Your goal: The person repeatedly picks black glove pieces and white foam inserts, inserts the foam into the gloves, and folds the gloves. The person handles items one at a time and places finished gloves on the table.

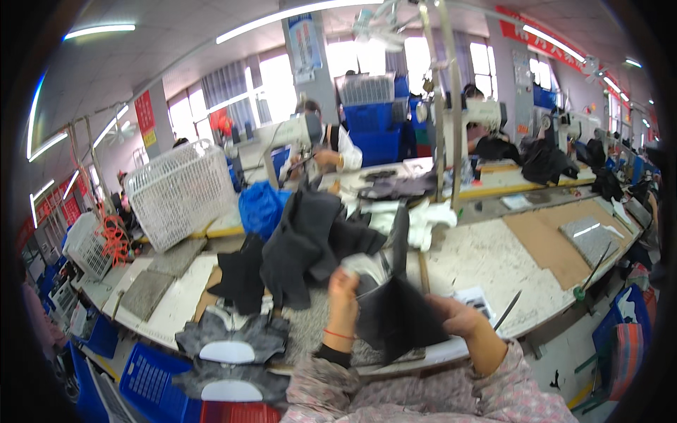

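Between my hands is a black piece of sheet material (396, 317), folded, with a blurred whitish part near its upper left side. My left hand (343, 299) is closed on the left side of this piece, by the whitish part. At its right edge, my right hand (457, 317) grips it with the fingers partly hidden behind. Just beyond lies a heap of dark grey cut pieces (303, 236). Left of my hands, grey pieces with white oval patches (229, 350) lie at the table's near edge.
White pieces (423, 222) lie behind the heap, near a blue bag (261, 210). A white plastic basket (180, 194) stands at the far left. Metal poles (455, 113) rise beyond the table. A screwdriver-like tool (580, 290) lies right. Co-workers sit at sewing machines (278, 137) opposite.
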The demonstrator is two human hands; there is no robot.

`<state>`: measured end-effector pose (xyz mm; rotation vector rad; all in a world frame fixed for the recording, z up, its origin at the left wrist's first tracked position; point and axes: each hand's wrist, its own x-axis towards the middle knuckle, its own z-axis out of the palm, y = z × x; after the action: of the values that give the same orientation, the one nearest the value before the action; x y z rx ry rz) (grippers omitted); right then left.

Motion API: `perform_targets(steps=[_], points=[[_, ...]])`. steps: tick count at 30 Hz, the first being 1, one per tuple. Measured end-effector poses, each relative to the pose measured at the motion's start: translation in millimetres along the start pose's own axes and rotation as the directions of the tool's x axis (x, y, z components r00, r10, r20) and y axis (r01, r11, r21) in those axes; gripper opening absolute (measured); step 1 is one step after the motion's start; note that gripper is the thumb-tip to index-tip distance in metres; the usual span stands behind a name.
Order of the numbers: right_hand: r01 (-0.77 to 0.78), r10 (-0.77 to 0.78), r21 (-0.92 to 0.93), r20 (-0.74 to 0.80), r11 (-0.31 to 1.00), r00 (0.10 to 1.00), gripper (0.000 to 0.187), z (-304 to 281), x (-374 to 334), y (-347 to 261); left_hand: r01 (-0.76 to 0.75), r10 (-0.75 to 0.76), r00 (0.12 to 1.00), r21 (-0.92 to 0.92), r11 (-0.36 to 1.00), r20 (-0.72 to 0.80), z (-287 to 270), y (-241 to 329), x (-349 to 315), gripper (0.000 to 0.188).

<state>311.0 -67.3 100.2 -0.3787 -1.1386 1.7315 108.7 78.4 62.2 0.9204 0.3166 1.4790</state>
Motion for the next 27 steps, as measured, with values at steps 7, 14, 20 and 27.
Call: perform_targets(steps=[7,14,20,27], points=[[0.137,-0.534,-0.913,-0.098,0.384,0.84,0.077,-18.5,-21.0,8.9,0.409,-0.411,0.912,-0.097,0.907,0.004,-40.9,-73.2,-102.0,0.051],[0.272,-0.476,-0.859,0.038,0.434,0.879,0.019,-23.4,-18.0,20.0,0.49,-0.491,0.87,-0.218,0.844,0.056,-33.3,9.1,-160.5,0.061],[0.075,-0.165,-0.857,-0.012,0.509,0.986,0.02,-76.8,17.6,0.5,0.427,-0.453,0.891,-0.413,0.804,0.038,-49.3,53.4,-182.6,0.071],[-0.092,-0.241,-0.995,-0.084,-0.024,0.967,0.028,-104.4,66.8,62.4,0.38,-0.215,0.915,0.547,0.746,-0.342,-94.4,38.5,-171.5,0.044]])
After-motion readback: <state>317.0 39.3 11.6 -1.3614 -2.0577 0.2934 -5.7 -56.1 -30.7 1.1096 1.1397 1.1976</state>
